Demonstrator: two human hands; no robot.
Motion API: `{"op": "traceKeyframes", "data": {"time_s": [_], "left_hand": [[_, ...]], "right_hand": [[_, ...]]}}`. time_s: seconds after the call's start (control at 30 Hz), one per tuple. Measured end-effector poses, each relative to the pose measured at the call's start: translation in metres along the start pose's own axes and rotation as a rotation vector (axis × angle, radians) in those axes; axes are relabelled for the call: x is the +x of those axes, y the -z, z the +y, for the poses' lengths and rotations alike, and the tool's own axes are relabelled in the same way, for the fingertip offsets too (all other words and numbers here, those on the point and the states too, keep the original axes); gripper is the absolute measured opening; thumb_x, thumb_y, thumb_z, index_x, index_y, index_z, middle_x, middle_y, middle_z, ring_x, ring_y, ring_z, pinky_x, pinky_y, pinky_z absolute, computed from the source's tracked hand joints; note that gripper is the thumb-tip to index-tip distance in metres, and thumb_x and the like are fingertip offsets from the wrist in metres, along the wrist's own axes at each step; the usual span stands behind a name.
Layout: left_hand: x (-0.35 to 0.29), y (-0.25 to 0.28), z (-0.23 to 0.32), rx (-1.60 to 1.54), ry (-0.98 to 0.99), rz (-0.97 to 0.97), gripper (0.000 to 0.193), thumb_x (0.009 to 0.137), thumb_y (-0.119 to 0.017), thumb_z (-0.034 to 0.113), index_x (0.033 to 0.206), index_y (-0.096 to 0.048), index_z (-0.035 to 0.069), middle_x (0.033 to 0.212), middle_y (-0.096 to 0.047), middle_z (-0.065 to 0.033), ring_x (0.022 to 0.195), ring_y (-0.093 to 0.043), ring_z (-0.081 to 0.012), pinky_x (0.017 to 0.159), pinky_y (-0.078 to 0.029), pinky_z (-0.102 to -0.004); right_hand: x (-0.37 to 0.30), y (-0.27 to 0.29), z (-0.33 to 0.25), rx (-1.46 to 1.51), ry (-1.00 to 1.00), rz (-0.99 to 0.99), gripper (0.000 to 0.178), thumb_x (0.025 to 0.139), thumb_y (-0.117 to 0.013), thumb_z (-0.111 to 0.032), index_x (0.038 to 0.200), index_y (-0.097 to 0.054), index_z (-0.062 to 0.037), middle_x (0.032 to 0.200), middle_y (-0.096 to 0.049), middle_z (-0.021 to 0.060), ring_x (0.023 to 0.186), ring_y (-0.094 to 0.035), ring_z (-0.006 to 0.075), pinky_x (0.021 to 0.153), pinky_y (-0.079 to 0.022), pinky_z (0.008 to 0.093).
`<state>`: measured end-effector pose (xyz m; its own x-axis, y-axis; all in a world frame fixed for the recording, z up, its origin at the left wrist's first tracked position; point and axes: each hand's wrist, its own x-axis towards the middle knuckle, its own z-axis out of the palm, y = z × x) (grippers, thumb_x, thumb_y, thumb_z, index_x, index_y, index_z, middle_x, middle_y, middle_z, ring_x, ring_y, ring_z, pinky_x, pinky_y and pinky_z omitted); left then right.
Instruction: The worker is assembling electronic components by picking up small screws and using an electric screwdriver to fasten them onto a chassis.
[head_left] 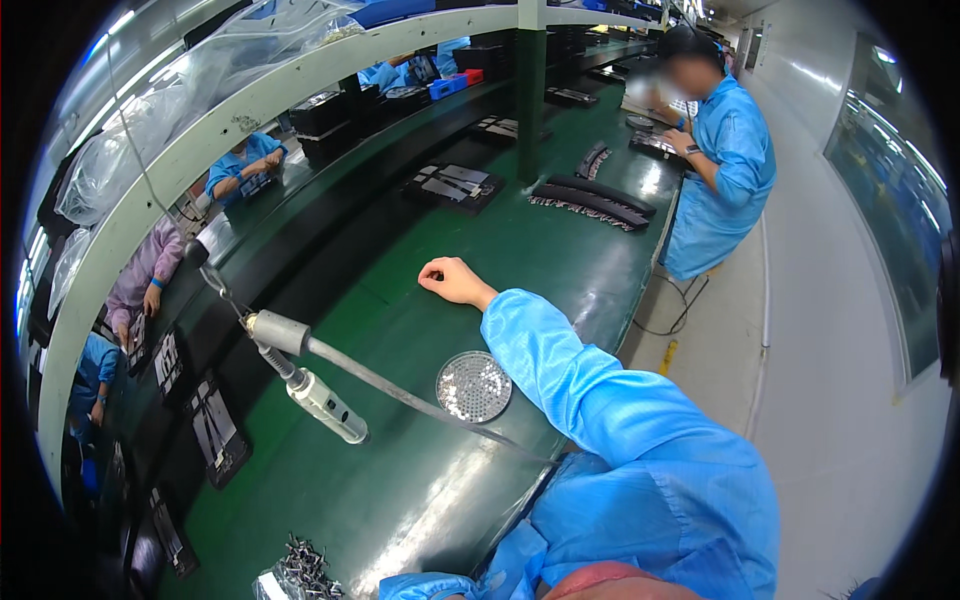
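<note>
My right hand point(455, 281) is out over the green work surface point(400, 340), its arm in a blue sleeve. Its fingers are curled together, and what they hold, if anything, is too small or hidden to tell. Closer to my body lies a round perforated plate point(474, 387) with small silvery pieces on it. A white and grey electric screwdriver point(330, 405) hangs on a cable to the left of that plate. Of my left side only a blue sleeve point(425, 586) shows at the lower edge; the left hand is out of sight.
Black trays with silvery parts point(455, 186) point(215, 430) line the dark conveyor belt point(330, 245). Curved black strips point(590, 203) lie ahead by a green post point(530, 110). A bag of small dark parts point(305, 572) sits at bottom left. Co-workers point(735, 150) work around the line.
</note>
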<state>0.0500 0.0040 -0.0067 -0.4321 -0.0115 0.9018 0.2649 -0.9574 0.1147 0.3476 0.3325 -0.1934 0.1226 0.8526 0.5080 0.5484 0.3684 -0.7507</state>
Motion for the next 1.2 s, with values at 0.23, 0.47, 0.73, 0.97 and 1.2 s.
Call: {"op": "traceKeyframes", "data": {"time_s": [0.23, 0.47, 0.73, 0.97, 1.2], "left_hand": [[0.018, 0.015, 0.002, -0.044, 0.067, -0.084, 0.053, 0.094, -0.047, 0.033, 0.142, -0.038, 0.015, 0.154, -0.025, 0.0034, 0.130, -0.033, -0.0300, 0.092, -0.025, -0.0590], [0.015, 0.010, 0.005, -0.131, 0.037, -0.038, 0.052, 0.094, -0.048, 0.034, 0.143, -0.038, 0.019, 0.154, -0.025, 0.0047, 0.122, -0.036, -0.0269, 0.087, -0.025, -0.0595], [0.017, 0.004, 0.009, -0.180, 0.090, -0.047, 0.053, 0.095, -0.046, 0.034, 0.144, -0.036, 0.020, 0.153, -0.026, 0.0043, 0.119, -0.040, -0.0294, 0.086, -0.025, -0.0614], [0.020, 0.007, 0.004, -0.166, 0.051, -0.147, 0.045, 0.094, -0.046, 0.032, 0.137, -0.043, 0.019, 0.148, -0.030, 0.0054, 0.113, -0.041, -0.0288, 0.089, -0.026, -0.0612], [0.013, 0.006, -0.005, -0.205, 0.031, -0.221, 0.041, 0.087, -0.059, 0.032, 0.122, -0.044, 0.017, 0.133, -0.040, 0.0037, 0.112, -0.042, -0.0247, 0.088, -0.029, -0.0555]], "right_hand": [[-0.001, -0.003, -0.004, 0.007, 0.001, -0.011, 0.012, 0.079, -0.067, -0.013, 0.084, -0.070, -0.0032, 0.080, -0.067, 0.0100, 0.073, -0.065, 0.0209, 0.068, -0.051, 0.0322], [0.003, -0.002, 0.008, 0.021, 0.010, -0.004, 0.012, 0.079, -0.068, -0.014, 0.084, -0.070, -0.0035, 0.079, -0.067, 0.0096, 0.071, -0.065, 0.0207, 0.067, -0.051, 0.0322], [0.003, -0.001, 0.011, 0.008, 0.035, 0.003, 0.012, 0.079, -0.067, -0.015, 0.083, -0.070, -0.0036, 0.078, -0.067, 0.0103, 0.070, -0.065, 0.0216, 0.066, -0.051, 0.0324], [0.003, 0.002, 0.010, 0.008, 0.014, 0.011, 0.012, 0.078, -0.067, -0.015, 0.083, -0.069, -0.0037, 0.077, -0.067, 0.0101, 0.071, -0.065, 0.0222, 0.066, -0.051, 0.0328], [0.003, 0.000, 0.012, 0.026, 0.041, 0.022, 0.011, 0.078, -0.068, -0.014, 0.081, -0.069, -0.0036, 0.077, -0.067, 0.0112, 0.070, -0.065, 0.0232, 0.065, -0.051, 0.0327]]}}
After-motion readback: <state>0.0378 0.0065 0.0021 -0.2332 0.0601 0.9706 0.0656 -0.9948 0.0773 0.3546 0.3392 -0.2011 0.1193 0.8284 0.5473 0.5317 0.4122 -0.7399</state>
